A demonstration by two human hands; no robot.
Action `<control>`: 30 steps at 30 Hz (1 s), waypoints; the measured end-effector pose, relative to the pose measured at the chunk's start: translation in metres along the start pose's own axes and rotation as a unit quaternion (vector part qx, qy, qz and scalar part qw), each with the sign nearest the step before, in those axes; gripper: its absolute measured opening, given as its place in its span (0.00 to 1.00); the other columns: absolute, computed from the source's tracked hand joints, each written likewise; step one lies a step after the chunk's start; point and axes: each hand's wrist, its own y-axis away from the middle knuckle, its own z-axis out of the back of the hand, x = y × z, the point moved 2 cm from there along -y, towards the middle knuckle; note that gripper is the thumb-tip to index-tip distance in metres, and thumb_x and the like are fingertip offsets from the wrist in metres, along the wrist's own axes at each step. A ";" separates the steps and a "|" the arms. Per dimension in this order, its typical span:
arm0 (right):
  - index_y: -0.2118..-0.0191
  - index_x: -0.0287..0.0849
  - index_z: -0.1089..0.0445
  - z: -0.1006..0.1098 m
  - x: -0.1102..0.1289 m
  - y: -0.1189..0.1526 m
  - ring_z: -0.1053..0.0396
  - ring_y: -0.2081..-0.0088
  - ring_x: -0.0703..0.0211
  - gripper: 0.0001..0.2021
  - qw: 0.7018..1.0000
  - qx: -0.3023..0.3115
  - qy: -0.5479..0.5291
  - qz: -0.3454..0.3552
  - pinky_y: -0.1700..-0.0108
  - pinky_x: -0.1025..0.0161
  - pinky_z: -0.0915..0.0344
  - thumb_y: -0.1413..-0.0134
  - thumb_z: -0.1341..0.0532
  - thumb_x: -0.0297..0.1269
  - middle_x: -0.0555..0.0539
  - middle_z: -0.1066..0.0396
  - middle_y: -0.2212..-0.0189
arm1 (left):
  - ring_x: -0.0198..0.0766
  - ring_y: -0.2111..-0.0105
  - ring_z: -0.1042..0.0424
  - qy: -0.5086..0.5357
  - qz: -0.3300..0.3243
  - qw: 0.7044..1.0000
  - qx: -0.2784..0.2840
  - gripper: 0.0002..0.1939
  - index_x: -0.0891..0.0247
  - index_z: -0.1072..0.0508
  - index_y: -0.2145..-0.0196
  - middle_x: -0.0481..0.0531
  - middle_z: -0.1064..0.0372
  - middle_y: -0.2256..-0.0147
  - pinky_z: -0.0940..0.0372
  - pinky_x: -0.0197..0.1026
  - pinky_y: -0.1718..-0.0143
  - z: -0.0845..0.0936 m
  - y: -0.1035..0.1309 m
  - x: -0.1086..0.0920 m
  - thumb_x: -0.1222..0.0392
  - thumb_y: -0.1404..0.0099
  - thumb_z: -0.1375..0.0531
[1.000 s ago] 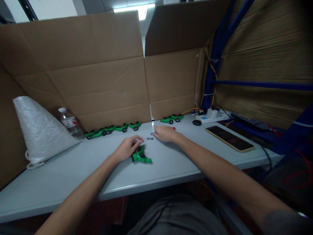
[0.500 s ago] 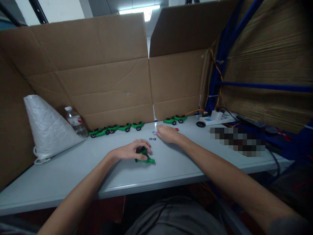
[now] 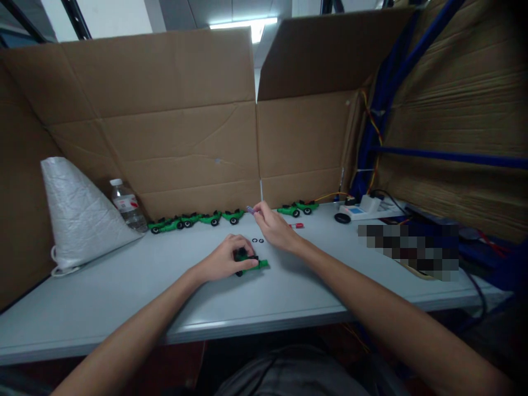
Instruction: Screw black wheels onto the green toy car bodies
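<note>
My left hand (image 3: 226, 257) is wrapped round a green toy race car (image 3: 260, 264) with black parts, low over the table. Its nose points right, and my fingers cover much of its body. In my right hand (image 3: 274, 226), pinched between the fingers, is a small slim tool with a pale purple end (image 3: 249, 209); the rest of it is hidden by my hand. Two tiny black rings (image 3: 258, 240) lie on the table between my hands. A small red-handled tool (image 3: 297, 225) rests just behind my right hand.
Green toy cars stand in a row (image 3: 210, 218) along the cardboard wall (image 3: 185, 148), with more cars (image 3: 297, 208) to the right. A water bottle (image 3: 128, 204) and a silvery bag (image 3: 82, 214) are at left. A power strip (image 3: 367, 208) and black disc (image 3: 342, 218) lie right.
My right hand has lifted off the tabletop with the purple-ended tool in its fingers. My left hand has turned the toy car slightly and shifted it a little right.
</note>
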 end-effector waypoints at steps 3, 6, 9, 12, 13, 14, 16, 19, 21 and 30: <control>0.54 0.45 0.38 -0.002 0.014 0.004 0.32 0.66 0.57 0.12 0.996 -0.018 -0.082 0.023 0.62 0.62 0.41 0.27 0.50 0.47 0.52 0.31 0.67 | 0.47 0.51 0.29 -0.004 -0.013 1.000 0.016 0.10 0.60 0.21 0.58 0.56 0.23 0.56 0.37 0.48 0.45 0.004 0.003 -0.006 0.53 0.33 0.35; 0.61 0.47 0.41 -0.006 0.021 0.008 0.36 0.69 0.59 0.14 0.990 -0.020 -0.135 0.038 0.65 0.64 0.43 0.28 0.48 0.52 0.55 0.37 0.72 | 0.47 0.52 0.30 -0.017 0.003 1.000 0.004 0.09 0.60 0.21 0.58 0.55 0.24 0.57 0.36 0.48 0.47 0.005 0.003 -0.003 0.57 0.36 0.35; 0.66 0.47 0.45 -0.008 0.026 0.010 0.37 0.68 0.59 0.18 0.984 -0.030 -0.166 0.052 0.64 0.64 0.41 0.26 0.51 0.52 0.54 0.39 0.72 | 0.47 0.54 0.30 -0.028 0.023 0.999 -0.011 0.10 0.60 0.21 0.59 0.55 0.24 0.59 0.34 0.47 0.50 0.003 0.003 0.003 0.54 0.35 0.35; 0.67 0.47 0.44 -0.007 0.031 0.011 0.36 0.64 0.58 0.19 0.983 -0.033 -0.163 0.077 0.60 0.63 0.39 0.26 0.52 0.52 0.51 0.37 0.69 | 0.47 0.54 0.29 -0.033 0.025 0.999 -0.019 0.11 0.60 0.21 0.59 0.55 0.24 0.59 0.34 0.47 0.49 0.002 0.002 0.007 0.52 0.34 0.35; 0.66 0.47 0.44 -0.007 0.031 0.011 0.35 0.65 0.58 0.18 0.984 -0.031 -0.157 0.078 0.61 0.63 0.39 0.26 0.52 0.52 0.51 0.36 0.69 | 0.47 0.53 0.29 -0.034 0.024 0.999 -0.020 0.11 0.59 0.21 0.58 0.54 0.24 0.58 0.34 0.48 0.48 0.001 0.003 0.008 0.52 0.34 0.35; 0.65 0.47 0.43 -0.006 0.032 0.012 0.35 0.66 0.58 0.17 0.985 -0.029 -0.149 0.076 0.62 0.63 0.39 0.26 0.51 0.52 0.51 0.36 0.69 | 0.46 0.53 0.29 -0.036 0.022 0.999 -0.022 0.11 0.59 0.21 0.58 0.54 0.24 0.58 0.34 0.48 0.48 0.001 0.003 0.008 0.52 0.34 0.35; 0.64 0.47 0.43 -0.004 0.031 0.013 0.36 0.69 0.58 0.16 0.990 -0.029 -0.119 0.074 0.64 0.63 0.41 0.26 0.49 0.51 0.52 0.36 0.71 | 0.46 0.53 0.29 -0.041 0.018 0.999 -0.028 0.09 0.59 0.22 0.58 0.54 0.24 0.57 0.34 0.48 0.47 0.002 0.003 0.010 0.56 0.34 0.37; 0.63 0.47 0.43 -0.003 0.031 0.017 0.36 0.71 0.58 0.14 0.993 -0.034 -0.073 0.088 0.66 0.62 0.44 0.28 0.45 0.49 0.53 0.37 0.73 | 0.46 0.52 0.28 -0.044 0.012 0.998 -0.036 0.10 0.60 0.22 0.57 0.54 0.24 0.56 0.35 0.48 0.45 0.003 0.004 0.012 0.63 0.37 0.39; 0.59 0.47 0.41 -0.003 0.031 0.020 0.35 0.71 0.58 0.11 0.992 -0.041 -0.080 0.093 0.66 0.63 0.43 0.29 0.44 0.48 0.53 0.36 0.72 | 0.46 0.52 0.28 -0.044 0.008 0.998 -0.039 0.13 0.60 0.23 0.56 0.54 0.23 0.56 0.35 0.49 0.44 0.004 0.004 0.013 0.66 0.39 0.40; 0.55 0.47 0.40 0.000 0.037 0.024 0.34 0.73 0.61 0.09 0.989 -0.088 -0.078 0.092 0.68 0.65 0.42 0.29 0.46 0.47 0.53 0.34 0.71 | 0.44 0.56 0.26 -0.024 0.031 0.998 -0.046 0.10 0.61 0.22 0.57 0.55 0.22 0.58 0.33 0.46 0.50 0.005 0.003 0.009 0.54 0.32 0.37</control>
